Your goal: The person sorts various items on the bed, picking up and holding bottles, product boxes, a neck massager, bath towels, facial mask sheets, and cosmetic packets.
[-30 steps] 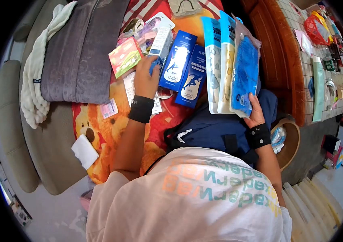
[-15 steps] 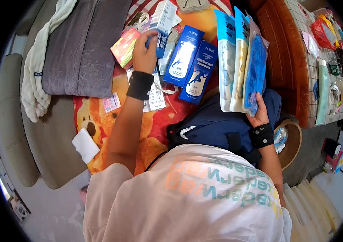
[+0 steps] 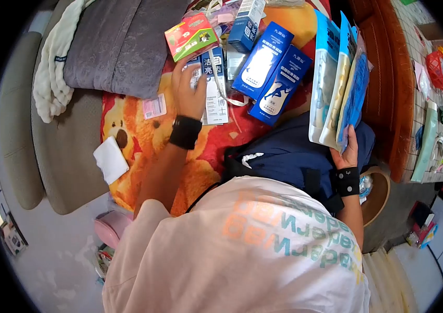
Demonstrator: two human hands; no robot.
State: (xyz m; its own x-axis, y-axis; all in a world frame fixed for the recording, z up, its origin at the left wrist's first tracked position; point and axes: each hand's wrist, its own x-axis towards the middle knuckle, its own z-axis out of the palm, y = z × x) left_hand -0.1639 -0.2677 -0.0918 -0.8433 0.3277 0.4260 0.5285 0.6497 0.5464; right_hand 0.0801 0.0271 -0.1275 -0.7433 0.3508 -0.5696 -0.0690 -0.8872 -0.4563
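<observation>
- Packets (image 3: 323,78) with long, flat shapes are grasped low down by the right hand (image 3: 345,151), its thumb over the blue-filled one (image 3: 354,94); the three stand fanned on edge, with their upper ends spread apart.
- The left hand (image 3: 190,94) is bent over the small boxes, fingers on or just beside a white-and-blue box (image 3: 216,88) and its neighbour. Whether it has closed on one or only rests there, I cannot tell.
- Just beyond those fingers sits a red-and-green box (image 3: 192,37), tilted, its near edge close to the fingertips; contact is unclear.
- Two blue boxes (image 3: 263,57) lie side by side on the patterned cover (image 3: 219,143), between the left hand's group and the packets. A pale strap (image 3: 225,96) curls just beside them.
- The step in hand, as I judge it: the right hand supports the packets while the left handles the small boxes.
- Lifting one of those boxes would call for thumb and fingers on opposite sides, clear of the strap and neighbouring boxes, with the right hand's hold kept firm so that the slick-looking packets don't slip.
</observation>
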